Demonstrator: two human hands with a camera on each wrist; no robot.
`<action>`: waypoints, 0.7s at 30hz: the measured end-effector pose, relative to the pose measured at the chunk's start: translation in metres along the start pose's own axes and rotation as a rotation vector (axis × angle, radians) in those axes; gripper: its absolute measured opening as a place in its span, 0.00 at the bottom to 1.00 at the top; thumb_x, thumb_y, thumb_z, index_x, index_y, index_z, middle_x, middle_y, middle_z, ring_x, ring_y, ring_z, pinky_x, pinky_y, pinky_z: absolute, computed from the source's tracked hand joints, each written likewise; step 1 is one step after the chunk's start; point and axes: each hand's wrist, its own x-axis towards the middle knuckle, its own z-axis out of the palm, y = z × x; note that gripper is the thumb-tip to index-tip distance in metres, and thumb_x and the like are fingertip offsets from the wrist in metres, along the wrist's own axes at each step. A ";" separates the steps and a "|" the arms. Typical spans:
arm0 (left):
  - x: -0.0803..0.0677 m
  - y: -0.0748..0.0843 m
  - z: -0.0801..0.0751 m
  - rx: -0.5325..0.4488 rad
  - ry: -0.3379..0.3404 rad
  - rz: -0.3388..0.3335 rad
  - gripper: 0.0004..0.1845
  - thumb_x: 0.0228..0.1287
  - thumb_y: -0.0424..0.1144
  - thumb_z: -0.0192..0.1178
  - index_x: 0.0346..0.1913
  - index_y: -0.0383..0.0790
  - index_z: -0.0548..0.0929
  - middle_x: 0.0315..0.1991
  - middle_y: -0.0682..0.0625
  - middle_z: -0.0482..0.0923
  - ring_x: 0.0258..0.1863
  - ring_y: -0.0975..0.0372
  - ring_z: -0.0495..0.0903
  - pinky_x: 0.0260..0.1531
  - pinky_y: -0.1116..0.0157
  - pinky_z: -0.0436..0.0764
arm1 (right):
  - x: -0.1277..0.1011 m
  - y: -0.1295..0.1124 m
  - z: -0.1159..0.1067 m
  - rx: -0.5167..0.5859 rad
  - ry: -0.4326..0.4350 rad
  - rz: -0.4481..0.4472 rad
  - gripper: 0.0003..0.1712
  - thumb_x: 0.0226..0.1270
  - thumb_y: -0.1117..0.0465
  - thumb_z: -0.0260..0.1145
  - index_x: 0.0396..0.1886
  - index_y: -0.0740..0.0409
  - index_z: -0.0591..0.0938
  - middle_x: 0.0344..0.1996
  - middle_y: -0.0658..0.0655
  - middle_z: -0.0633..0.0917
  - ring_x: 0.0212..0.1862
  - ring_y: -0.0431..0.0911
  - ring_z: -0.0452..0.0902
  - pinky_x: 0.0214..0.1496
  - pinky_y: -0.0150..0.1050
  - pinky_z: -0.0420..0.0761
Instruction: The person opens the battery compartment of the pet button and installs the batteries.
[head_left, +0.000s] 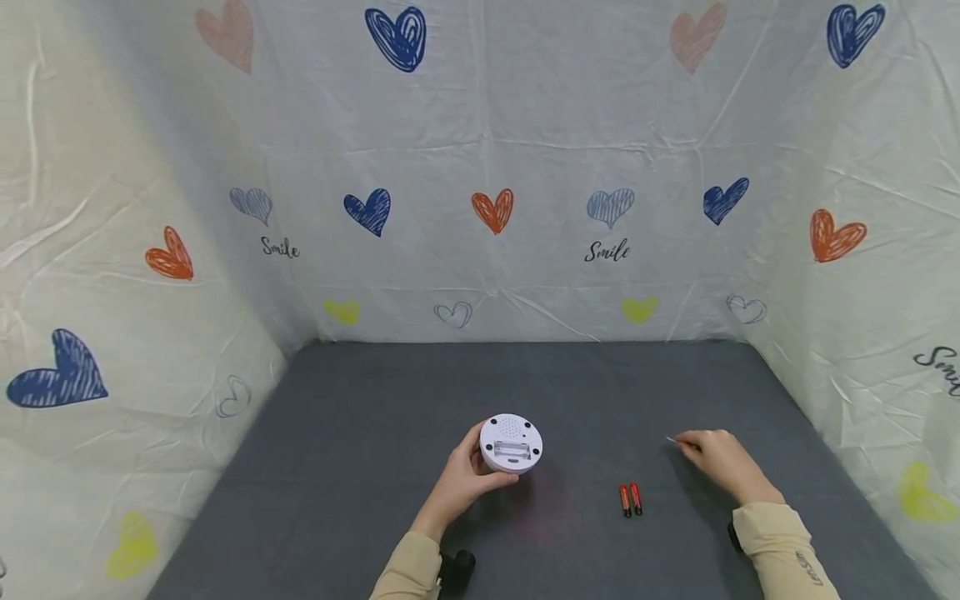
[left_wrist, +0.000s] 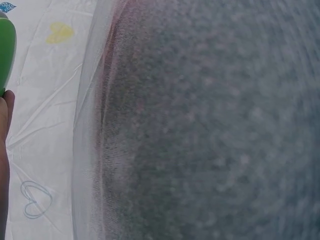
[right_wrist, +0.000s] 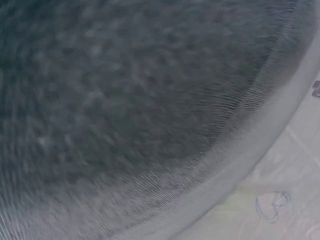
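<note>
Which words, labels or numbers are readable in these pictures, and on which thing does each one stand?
"Smile" – on the back cloth wall, at the left.
"Smile" – same wall, further right.
"Sm…" – on the right cloth wall, cut off by the picture edge.
Print on the right sleeve: too small to read.
White round device and two batteries: no readable text.

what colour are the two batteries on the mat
Orange-red with dark ends; the batteries show best in the head view.

White round device (head_left: 511,443); two red-orange batteries (head_left: 630,499); dark grey desk (head_left: 375,433); white backdrop (head_left: 525,150) printed with blue, orange, yellow hearts; beige sleeves (head_left: 780,546).
</note>
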 end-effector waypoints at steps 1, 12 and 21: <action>0.000 0.000 0.000 -0.003 0.000 -0.003 0.50 0.42 0.29 0.74 0.69 0.39 0.56 0.64 0.44 0.62 0.60 0.56 0.65 0.54 0.66 0.70 | 0.000 0.001 0.001 -0.001 -0.013 0.004 0.04 0.56 0.70 0.67 0.32 0.63 0.86 0.28 0.56 0.85 0.29 0.47 0.80 0.30 0.41 0.79; 0.002 0.001 0.002 -0.012 -0.015 0.063 0.48 0.43 0.30 0.74 0.68 0.39 0.58 0.62 0.45 0.64 0.58 0.56 0.67 0.53 0.66 0.71 | -0.002 0.003 0.010 -0.016 -0.110 0.013 0.05 0.53 0.72 0.68 0.30 0.62 0.86 0.29 0.57 0.85 0.33 0.50 0.81 0.35 0.45 0.80; -0.003 0.017 0.006 -0.027 -0.047 0.038 0.48 0.44 0.25 0.72 0.68 0.35 0.57 0.62 0.42 0.63 0.57 0.56 0.67 0.54 0.64 0.71 | -0.004 -0.001 0.010 0.001 -0.119 0.097 0.07 0.52 0.74 0.67 0.30 0.63 0.86 0.31 0.59 0.84 0.35 0.53 0.80 0.37 0.48 0.79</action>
